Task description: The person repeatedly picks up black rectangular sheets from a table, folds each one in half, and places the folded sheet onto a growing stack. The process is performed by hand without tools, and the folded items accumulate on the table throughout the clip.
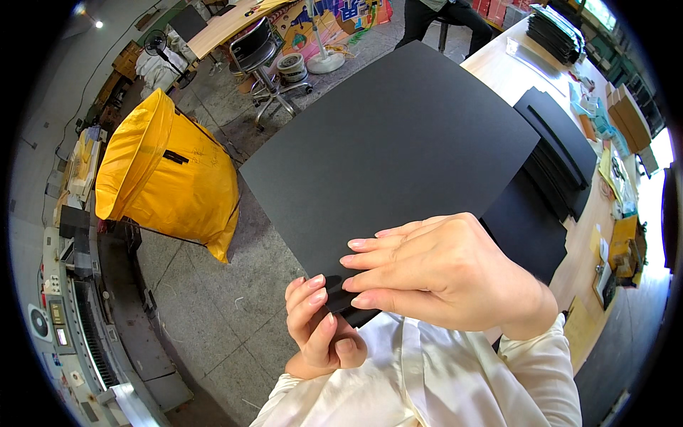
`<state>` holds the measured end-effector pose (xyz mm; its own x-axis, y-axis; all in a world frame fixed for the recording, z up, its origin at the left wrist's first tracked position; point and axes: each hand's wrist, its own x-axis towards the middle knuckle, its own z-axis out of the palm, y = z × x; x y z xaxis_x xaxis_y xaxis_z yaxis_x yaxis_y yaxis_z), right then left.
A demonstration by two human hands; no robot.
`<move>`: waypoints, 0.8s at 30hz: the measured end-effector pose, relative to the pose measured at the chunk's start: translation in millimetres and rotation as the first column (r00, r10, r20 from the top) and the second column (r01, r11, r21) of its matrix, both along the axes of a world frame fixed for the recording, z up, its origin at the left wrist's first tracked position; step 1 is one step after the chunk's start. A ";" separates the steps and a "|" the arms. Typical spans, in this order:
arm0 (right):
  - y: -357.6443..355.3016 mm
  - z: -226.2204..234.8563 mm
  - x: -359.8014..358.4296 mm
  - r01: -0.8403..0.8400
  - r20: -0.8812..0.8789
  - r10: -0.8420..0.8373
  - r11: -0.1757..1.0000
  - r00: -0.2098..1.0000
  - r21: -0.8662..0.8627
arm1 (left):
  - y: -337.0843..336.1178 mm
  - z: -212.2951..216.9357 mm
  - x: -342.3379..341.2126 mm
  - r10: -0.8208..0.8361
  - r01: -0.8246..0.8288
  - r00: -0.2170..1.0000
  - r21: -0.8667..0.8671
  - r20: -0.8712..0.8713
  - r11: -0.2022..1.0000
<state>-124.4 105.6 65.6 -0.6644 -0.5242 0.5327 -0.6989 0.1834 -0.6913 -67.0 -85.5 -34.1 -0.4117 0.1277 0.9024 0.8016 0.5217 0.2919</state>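
A large black sheet of card [398, 149] is held up in front of me, flat and tilted away toward the far side. My left hand [320, 327] pinches its near corner, fingers curled over the edge. My right hand [441, 274] lies over the same near corner with its fingers stretched out leftward, touching the sheet just above the left hand's fingers. Both cuffs are cream-coloured sleeves.
A wooden workbench [498, 60] on the right carries stacks of black sheets [562, 142] and small boxes. A yellow bag-lined bin [167, 171] stands on the concrete floor at left. An office chair [263, 60] and a seated person [448, 14] are at the back.
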 end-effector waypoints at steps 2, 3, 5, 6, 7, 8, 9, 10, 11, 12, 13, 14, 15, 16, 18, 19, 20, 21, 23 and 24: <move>-0.2 0.0 0.0 0.002 0.000 -0.002 1.000 1.000 0.001 | 0.3 -0.4 -0.7 -0.003 0.003 1.000 0.009 -0.006 1.000; -0.3 0.1 -0.1 0.003 0.000 -0.003 1.000 1.000 0.002 | 0.5 -0.7 -1.2 -0.005 0.005 1.000 0.014 -0.009 1.000; 0.0 0.3 -0.2 0.005 0.001 -0.005 1.000 1.000 0.007 | 1.1 -0.8 -1.9 -0.008 0.009 1.000 0.019 -0.015 1.000; 0.4 0.5 0.0 0.005 0.002 -0.005 1.000 1.000 0.011 | 1.4 -1.0 -2.1 -0.010 0.011 1.000 0.022 -0.018 1.000; 0.5 0.8 0.2 0.003 0.003 -0.003 1.000 1.000 0.015 | 3.3 -2.2 -1.6 -0.001 0.003 1.000 0.079 -0.016 0.997; 0.5 1.2 0.3 -0.001 0.005 0.001 1.000 1.000 0.020 | 6.5 -4.1 -0.8 0.007 -0.005 1.000 0.136 -0.015 0.991; 0.4 1.6 0.4 -0.005 0.006 0.005 1.000 1.000 0.024 | 8.3 -5.2 -0.2 0.016 -0.014 1.000 0.193 -0.012 0.981; 0.7 1.8 0.4 -0.006 0.008 0.006 1.000 1.000 0.029 | 8.6 -5.3 -0.5 0.015 -0.012 1.000 0.196 -0.011 0.981; 0.9 1.6 0.3 -0.006 0.008 0.006 1.000 1.000 0.029 | 8.8 -5.3 -0.6 0.014 -0.011 1.000 0.199 -0.011 0.980; 1.0 1.4 0.3 -0.007 0.009 0.006 1.000 1.000 0.028 | 8.9 -5.4 -0.8 0.013 -0.010 1.000 0.202 -0.010 0.979; 1.1 1.2 0.3 -0.007 0.009 0.007 1.000 1.000 0.028 | 7.2 -4.1 -0.7 0.005 -0.004 1.000 0.144 -0.008 0.990; 1.3 1.1 0.3 -0.008 0.010 0.008 1.000 1.000 0.026 | 3.9 -1.7 -0.7 -0.002 0.002 1.000 0.085 -0.005 0.996; 1.6 1.0 0.3 -0.009 0.012 0.008 1.000 1.000 0.025 | 2.0 -0.3 -0.7 -0.009 0.009 1.000 0.025 -0.002 1.000; 1.4 0.9 0.4 -0.010 0.012 0.010 1.000 1.000 0.024 | 1.5 -0.4 -0.7 -0.008 0.009 1.000 0.025 -0.003 1.000; 0.9 0.8 0.4 -0.007 0.015 0.006 1.000 1.000 0.020 | 0.9 -0.6 -0.6 -0.008 0.008 1.000 0.023 -0.004 1.000; 0.8 0.6 0.4 -0.004 0.016 0.004 1.000 1.000 0.018 | 1.0 -0.5 -0.6 -0.008 0.008 1.000 0.022 -0.002 1.000; 0.7 0.3 0.4 -0.003 0.016 0.002 1.000 1.000 0.016 | 1.1 -0.1 -0.6 -0.009 0.009 1.000 0.020 -0.001 1.000; 0.7 0.0 0.4 -0.001 0.017 0.001 1.000 1.000 0.013 | 1.3 0.0 -0.7 -0.009 0.009 1.000 0.019 0.001 1.000; 0.0 -0.1 0.4 0.000 0.014 -0.001 1.000 1.000 0.009 | 6.5 -3.4 -0.5 0.003 -0.002 1.000 0.139 -0.006 0.990; -0.4 -0.1 0.5 0.002 0.010 -0.002 1.000 1.000 0.008 | 8.2 -4.5 -0.4 0.010 -0.008 1.000 0.198 -0.009 0.980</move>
<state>-123.9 105.2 65.5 -0.6708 -0.5273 0.5215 -0.6913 0.1899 -0.6972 -67.4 -77.3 -38.6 -0.4025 -0.0577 0.9136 0.8008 0.4613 0.3819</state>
